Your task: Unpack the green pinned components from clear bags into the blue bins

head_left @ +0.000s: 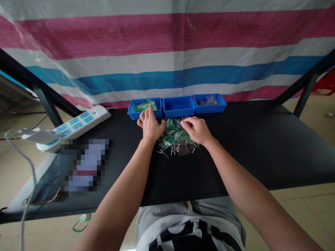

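Observation:
A mixed pile (172,135) of green clear-plastic pieces and small pale sticks lies on the black table. My left hand (151,126) is at the pile's left side, fingers apart, its fingertips in front of and over the rim of the left blue bin (132,113). Green plastic pieces (142,106) lie in that bin. At the pile's right edge, my right hand (196,130) has thumb and fingers pinched together; what is between them, if anything, is too small to make out. Right of the left bin stand the middle blue bin (179,112) and the right blue bin (211,108), which holds thin, pale bits (209,101).
A white power strip (75,126) with a plugged-in adapter and cable lies on the table's left side. Closer to me is a pixelated, flat object (87,164). Striped sheeting (167,66) hangs behind the bins, and black frame bars (306,87) slant at both sides.

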Action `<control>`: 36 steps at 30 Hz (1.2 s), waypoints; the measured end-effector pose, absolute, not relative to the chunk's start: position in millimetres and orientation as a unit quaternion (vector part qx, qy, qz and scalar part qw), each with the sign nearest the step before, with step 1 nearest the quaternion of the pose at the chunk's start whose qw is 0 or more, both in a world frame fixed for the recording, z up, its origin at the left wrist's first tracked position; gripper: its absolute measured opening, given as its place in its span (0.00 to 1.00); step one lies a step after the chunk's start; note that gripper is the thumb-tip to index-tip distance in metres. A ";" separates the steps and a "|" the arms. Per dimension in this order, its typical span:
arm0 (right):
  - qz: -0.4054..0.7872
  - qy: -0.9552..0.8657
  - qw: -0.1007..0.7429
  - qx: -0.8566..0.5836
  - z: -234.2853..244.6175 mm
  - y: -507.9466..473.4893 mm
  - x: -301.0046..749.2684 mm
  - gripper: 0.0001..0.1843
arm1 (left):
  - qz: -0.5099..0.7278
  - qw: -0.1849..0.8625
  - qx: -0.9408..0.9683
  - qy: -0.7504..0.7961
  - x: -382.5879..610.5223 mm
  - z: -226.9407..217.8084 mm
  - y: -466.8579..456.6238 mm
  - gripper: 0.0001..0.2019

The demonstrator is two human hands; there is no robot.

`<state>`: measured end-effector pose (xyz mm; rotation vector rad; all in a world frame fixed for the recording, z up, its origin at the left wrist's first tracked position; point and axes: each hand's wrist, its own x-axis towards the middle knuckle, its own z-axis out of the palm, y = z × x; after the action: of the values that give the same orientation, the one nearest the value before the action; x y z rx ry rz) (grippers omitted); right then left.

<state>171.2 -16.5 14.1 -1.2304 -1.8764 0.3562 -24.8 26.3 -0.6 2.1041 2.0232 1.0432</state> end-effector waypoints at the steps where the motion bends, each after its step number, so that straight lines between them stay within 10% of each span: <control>1: 0.146 -0.752 0.417 -0.490 14.4 -16.9 171.4 0.18 | 0.336 0.021 0.678 0.653 -25.0 -0.8 26.5 0.41; 9: 0.160 -0.763 0.403 -0.479 15.4 -18.9 172.3 0.23 | 0.333 0.005 0.690 0.642 -24.2 0.7 23.4 0.37; 18: 0.123 -0.796 0.393 -0.444 9.9 -12.4 178.6 0.03 | 0.326 0.044 0.794 0.512 -21.7 5.4 20.6 0.13; 31: 0.213 -0.853 0.242 -0.411 16.2 -10.6 195.2 0.20 | 0.259 0.105 0.851 0.444 -20.9 0.3 20.0 0.15; 36: 0.226 -0.841 0.267 -0.413 14.9 -10.4 197.8 0.08 | 0.267 0.107 0.849 0.444 -21.8 -0.3 21.4 0.14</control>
<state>197.8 -10.4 14.9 -1.1152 -2.2691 0.6086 -21.8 21.4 -0.3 2.4977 1.3066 0.7871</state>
